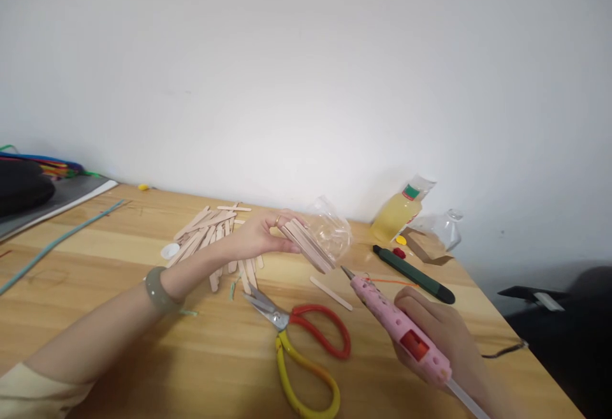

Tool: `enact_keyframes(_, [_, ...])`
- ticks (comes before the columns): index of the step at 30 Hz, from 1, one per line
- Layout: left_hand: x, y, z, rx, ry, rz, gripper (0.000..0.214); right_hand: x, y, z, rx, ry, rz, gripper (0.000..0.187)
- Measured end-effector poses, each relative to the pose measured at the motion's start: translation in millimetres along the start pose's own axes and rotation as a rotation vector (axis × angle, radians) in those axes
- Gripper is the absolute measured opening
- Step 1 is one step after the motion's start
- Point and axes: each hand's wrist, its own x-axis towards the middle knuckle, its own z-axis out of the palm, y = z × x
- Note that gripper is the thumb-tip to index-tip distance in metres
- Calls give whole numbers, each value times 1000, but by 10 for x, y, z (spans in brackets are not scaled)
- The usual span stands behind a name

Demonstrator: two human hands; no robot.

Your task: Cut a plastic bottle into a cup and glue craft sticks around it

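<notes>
My left hand (262,235) is closed around a small bundle of wooden craft sticks (307,246), held just above the wooden table (95,291). My right hand (442,333) grips a pink hot glue gun (399,323). Its metal nozzle points up-left toward the lower end of the held sticks, a short gap away. A glue stick pokes out of the gun's back end at the lower right. A pile of loose craft sticks (210,231) lies behind my left wrist, and one single stick (331,293) lies on the table below the bundle.
Scissors (306,342) with red and yellow handles lie open in front. A clear plastic piece (335,227), a yellow liquid bottle (399,210), a dark green utility knife (414,273) and cardboard sit at the back right. Pipe cleaners (57,240) and a folder lie at left.
</notes>
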Motion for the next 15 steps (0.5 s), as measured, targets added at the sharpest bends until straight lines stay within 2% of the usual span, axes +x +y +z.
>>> enact_keyframes(2, [1, -5, -28, 65, -3, 14, 16, -42, 116, 35, -139, -79, 42, 7])
enact_keyframes(4, [4, -30, -51, 208, -14, 29, 14, -61, 252, 84, -246, -154, 157, 9])
enact_keyframes(8, [39, -109, -73, 630, -153, 34, 4, -32, 530, 204, -178, -364, 439, 9])
enact_keyframes(10, [70, -140, -76, 755, -262, 24, 7, -2, 645, 227, -78, -450, 454, 12])
enact_keyframes(12, [103, -156, -75, 821, -345, 25, 13, 33, 725, 175, 1, -516, 390, 24])
enact_keyframes(15, [148, -160, -66, 880, -408, 26, 16, 104, 773, -67, 17, -587, 321, 41])
